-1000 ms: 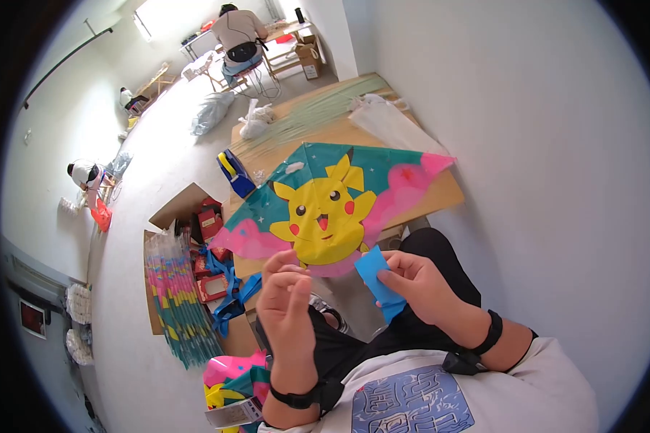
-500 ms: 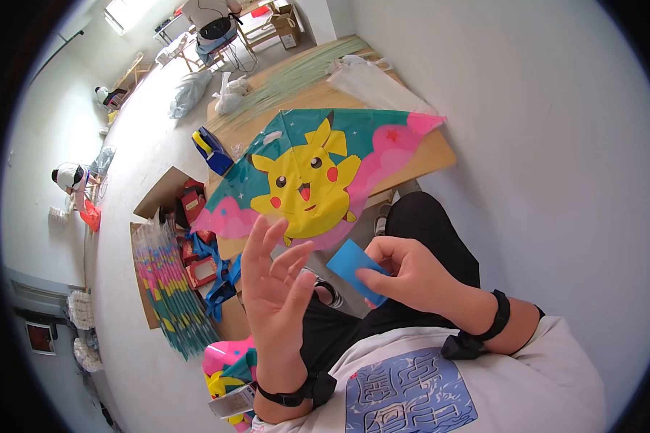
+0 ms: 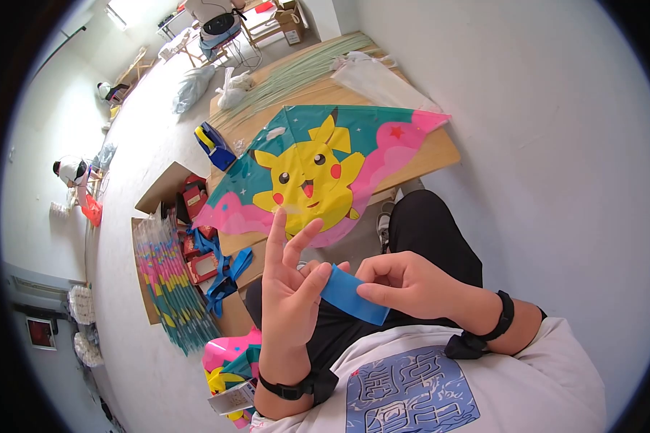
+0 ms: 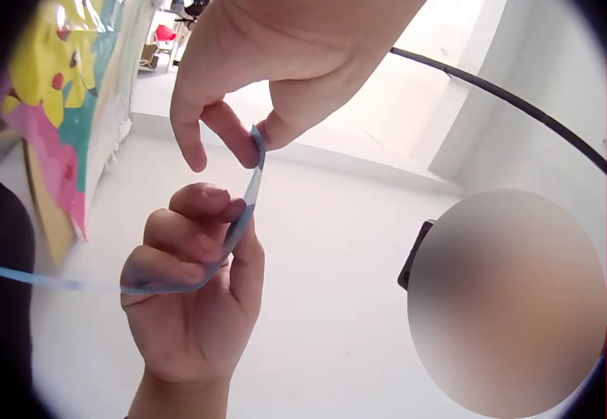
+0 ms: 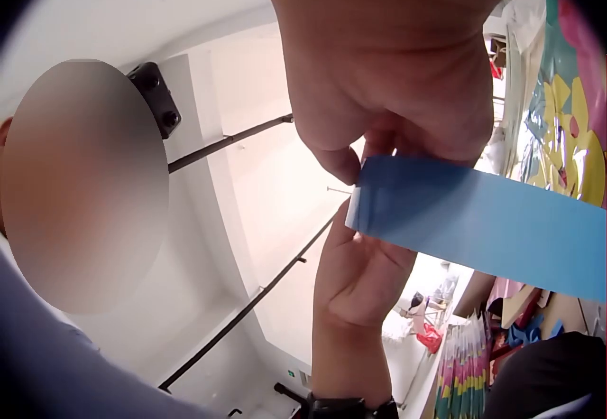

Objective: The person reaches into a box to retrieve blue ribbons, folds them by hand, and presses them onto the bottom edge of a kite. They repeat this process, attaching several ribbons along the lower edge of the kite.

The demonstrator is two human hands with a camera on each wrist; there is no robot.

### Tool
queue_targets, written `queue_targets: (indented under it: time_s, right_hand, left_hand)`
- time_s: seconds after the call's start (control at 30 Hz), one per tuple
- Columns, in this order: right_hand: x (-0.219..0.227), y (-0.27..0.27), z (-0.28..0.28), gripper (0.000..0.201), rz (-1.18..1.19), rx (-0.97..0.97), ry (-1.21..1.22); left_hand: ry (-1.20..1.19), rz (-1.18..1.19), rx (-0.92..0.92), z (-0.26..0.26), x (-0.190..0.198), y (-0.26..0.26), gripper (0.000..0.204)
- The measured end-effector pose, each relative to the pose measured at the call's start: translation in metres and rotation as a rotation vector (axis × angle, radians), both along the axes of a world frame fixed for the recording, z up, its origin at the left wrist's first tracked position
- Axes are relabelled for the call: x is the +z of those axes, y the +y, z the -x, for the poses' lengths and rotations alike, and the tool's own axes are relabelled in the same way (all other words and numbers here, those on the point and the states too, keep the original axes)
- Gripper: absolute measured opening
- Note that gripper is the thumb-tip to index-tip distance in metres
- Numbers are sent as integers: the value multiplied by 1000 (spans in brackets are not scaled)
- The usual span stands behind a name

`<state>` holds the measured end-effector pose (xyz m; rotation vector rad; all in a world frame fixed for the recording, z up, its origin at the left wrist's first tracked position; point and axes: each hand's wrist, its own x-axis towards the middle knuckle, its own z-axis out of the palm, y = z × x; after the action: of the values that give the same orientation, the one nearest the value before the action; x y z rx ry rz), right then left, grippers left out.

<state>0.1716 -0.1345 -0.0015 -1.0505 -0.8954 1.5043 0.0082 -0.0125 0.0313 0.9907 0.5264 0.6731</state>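
Head view: right hand (image 3: 404, 285) is pinching one end of a blue strip (image 3: 354, 294), left hand (image 3: 289, 289) is pinching the other, index and middle fingers sticking up. Looks thin and floppy, so gripping near the ends seems smartest.

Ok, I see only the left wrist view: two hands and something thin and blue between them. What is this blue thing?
Observer: A flat blue strip. The head view shows its broad face; you see only its edge.
Operator: Are all fingers of the left hand curled?
Observer: No. In the head view the left hand pinches one end, but two of its fingers point straight up. The right hand pinches the other end.
Operator: And the yellow thing at my left edge?
Observer: A kite with a yellow cartoon figure, lying flat on a wooden table.
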Motion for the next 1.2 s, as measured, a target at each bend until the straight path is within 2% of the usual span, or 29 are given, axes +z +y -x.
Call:
queue_targets:
  time_s: [0.13, 0.23, 0.3, 0.33, 0.4, 0.43, 0.5, 0.63, 0.73, 0.83, 0.9, 1.2]
  right_hand:
    - [10, 2, 5, 16, -7, -54, 14]
    - [5, 4, 6, 13, -46, -137, 86]
    - [5, 3, 2, 10, -19, -182, 29]
    - [7, 3, 1, 10, -20, -181, 29]
    - [12, 4, -1, 12, -43, -324, 5]
    - [4, 5, -3, 15, -35, -367, -74]
    - [-6, 9, -5, 17, -30, -388, -91]
    - [-8, 11, -2, 21, -12, -406, -110]
    - [0, 12, 2, 20, 12, -386, -43]
    - [-5, 12, 2, 21, 9, -388, -21]
    - [-5, 11, 2, 21, 9, -392, -2]
    - [-8, 12, 4, 18, -28, -383, 93]
  left_hand:
    - [2, -12, 5, -1, -2, -1, 89]
    - [38, -153, -16, 3, -6, -2, 81]
    - [108, -380, -7, 6, -15, 1, 58]
    - [108, -381, -7, 7, -14, 1, 58]
    - [110, -311, 75, 9, -9, 0, 36]
    - [110, -311, 75, 11, -8, 0, 36]
    - [-77, -36, 1, 13, -8, 0, 30]
    - [-81, -42, -43, 9, -11, -2, 25]
    - [11, -137, -10, 3, -11, -4, 23]
    - [5, -115, 17, 1, -15, -5, 20]
    - [-68, 2, 71, 0, -19, -7, 17]
    - [-43, 2, 74, -3, -21, -9, 13]
